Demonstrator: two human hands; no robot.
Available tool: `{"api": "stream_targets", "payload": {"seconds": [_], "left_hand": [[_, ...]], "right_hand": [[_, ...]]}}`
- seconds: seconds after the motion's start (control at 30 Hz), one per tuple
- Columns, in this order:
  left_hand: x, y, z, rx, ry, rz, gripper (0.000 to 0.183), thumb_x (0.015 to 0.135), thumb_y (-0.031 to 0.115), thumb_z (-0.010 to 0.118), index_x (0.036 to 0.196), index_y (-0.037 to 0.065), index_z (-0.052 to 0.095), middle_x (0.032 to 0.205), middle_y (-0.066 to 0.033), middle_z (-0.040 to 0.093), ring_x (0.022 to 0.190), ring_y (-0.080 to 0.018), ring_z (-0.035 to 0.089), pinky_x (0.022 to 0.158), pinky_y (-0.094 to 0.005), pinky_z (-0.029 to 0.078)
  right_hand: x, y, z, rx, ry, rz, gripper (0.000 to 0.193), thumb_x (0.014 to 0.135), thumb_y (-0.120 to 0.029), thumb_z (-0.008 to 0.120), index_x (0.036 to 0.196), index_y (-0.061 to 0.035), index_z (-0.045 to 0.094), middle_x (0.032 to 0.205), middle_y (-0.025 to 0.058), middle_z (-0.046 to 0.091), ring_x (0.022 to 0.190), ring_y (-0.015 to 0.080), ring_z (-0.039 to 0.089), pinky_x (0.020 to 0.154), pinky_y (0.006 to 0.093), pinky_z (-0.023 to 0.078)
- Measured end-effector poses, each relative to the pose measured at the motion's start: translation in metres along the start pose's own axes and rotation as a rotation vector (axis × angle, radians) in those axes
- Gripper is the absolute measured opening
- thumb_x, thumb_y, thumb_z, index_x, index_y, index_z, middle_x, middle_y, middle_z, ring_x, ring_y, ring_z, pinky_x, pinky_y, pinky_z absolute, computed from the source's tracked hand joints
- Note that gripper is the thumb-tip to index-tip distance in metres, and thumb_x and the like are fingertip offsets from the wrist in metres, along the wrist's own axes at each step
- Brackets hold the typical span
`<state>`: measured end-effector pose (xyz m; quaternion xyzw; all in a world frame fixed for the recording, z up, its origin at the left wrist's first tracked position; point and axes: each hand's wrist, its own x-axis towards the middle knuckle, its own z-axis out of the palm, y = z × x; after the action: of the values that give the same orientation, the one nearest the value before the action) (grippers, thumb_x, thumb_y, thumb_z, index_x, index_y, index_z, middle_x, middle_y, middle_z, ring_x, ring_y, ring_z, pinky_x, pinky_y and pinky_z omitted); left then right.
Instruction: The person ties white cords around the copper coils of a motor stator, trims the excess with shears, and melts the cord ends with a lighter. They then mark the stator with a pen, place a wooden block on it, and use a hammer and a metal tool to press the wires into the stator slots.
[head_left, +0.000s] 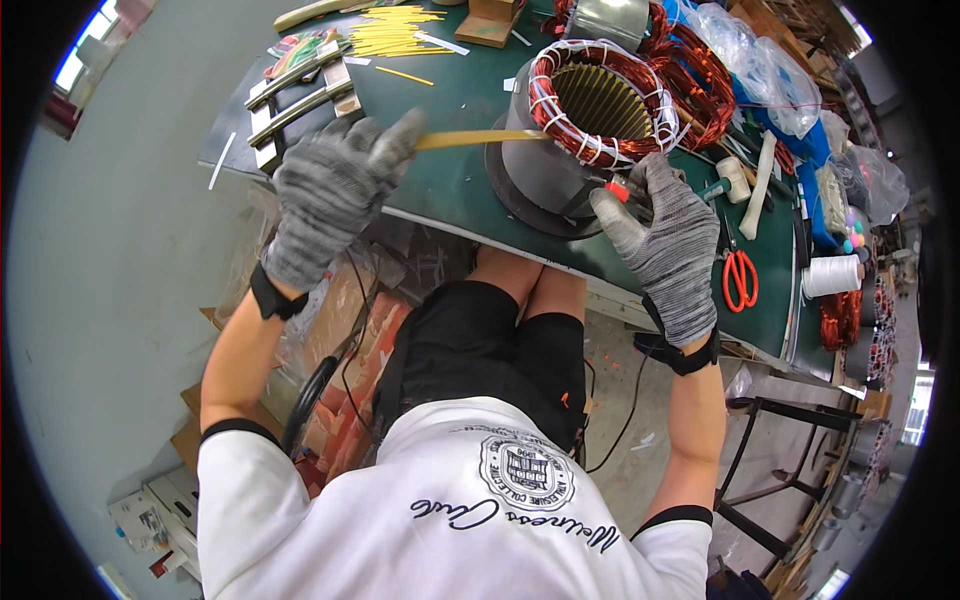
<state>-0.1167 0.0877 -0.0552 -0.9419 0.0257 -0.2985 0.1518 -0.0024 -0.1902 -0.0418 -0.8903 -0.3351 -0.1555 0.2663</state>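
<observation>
A green tabletop (445,205) stretches beyond and beneath a pair of gloved working hands, the left grip (335,190) and the right grip (665,235), as a person in a white short-sleeved shirt (390,510) and black shorts (460,340) faces it from the near side of both. Between the two grips, and nearer the right one, a grey motor stator (545,178) stands upright on a dark round base (530,218), its top ringed by copper windings (545,103) bound with white lacing. Past the right grip lie loose copper coils (712,112) and, farther off, clear plastic bags (765,75).

Just beyond the left grip rest two metal bars (292,118) across blocks; farther beyond it, yellow sticks (395,32) are scattered in a heap. To the right of the right grip are red-handled scissors (739,282), with a white thread spool (832,276) farther out and a pale-headed mallet (733,180) just past the fingers.

The left grip pinches the near end of a yellow strip (480,138), which reaches across to the windings. The right grip is curved, thumb apart from forefinger, at a small red piece (618,190) beside the stator; whether it clasps that piece cannot be told.
</observation>
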Motion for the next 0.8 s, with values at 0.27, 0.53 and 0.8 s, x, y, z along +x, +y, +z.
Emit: {"api": "stream_targets", "payload": {"seconds": [0.27,0.53,0.8], "left_hand": [[-0.009,0.024,-0.023,-0.281,-0.113,-0.044,0.040,0.079,0.015,0.059,0.119,0.019,0.058,0.067,-0.0051,0.053,0.058,-0.0218,0.054,0.054,-0.0349,0.045],[0.018,0.025,-0.010,-0.357,-0.132,-0.017,0.036,0.081,0.018,0.058,0.117,0.016,0.058,0.066,-0.0053,0.051,0.056,-0.0225,0.053,0.049,-0.0352,0.043],[-0.037,-0.038,0.048,-0.231,-0.249,-0.417,0.035,0.086,0.026,0.052,0.120,0.019,0.054,0.086,-0.0118,0.061,0.072,-0.0283,0.060,0.063,-0.0407,0.048]], "right_hand": [[-0.004,-0.006,0.001,-0.029,0.028,0.034,0.038,0.071,-0.041,0.070,0.086,-0.0076,0.058,0.069,0.0070,0.063,0.064,0.0235,0.063,0.059,0.0341,0.050],[0.000,-0.015,0.000,-0.157,0.021,0.033,0.036,0.070,-0.036,0.071,0.087,-0.0080,0.058,0.071,0.0059,0.063,0.064,0.0221,0.063,0.059,0.0321,0.050],[-0.046,0.039,-0.017,0.179,0.147,0.240,0.024,0.077,-0.013,0.064,0.098,-0.0059,0.054,0.082,0.0082,0.061,0.071,0.0176,0.061,0.067,0.0286,0.049]]}}
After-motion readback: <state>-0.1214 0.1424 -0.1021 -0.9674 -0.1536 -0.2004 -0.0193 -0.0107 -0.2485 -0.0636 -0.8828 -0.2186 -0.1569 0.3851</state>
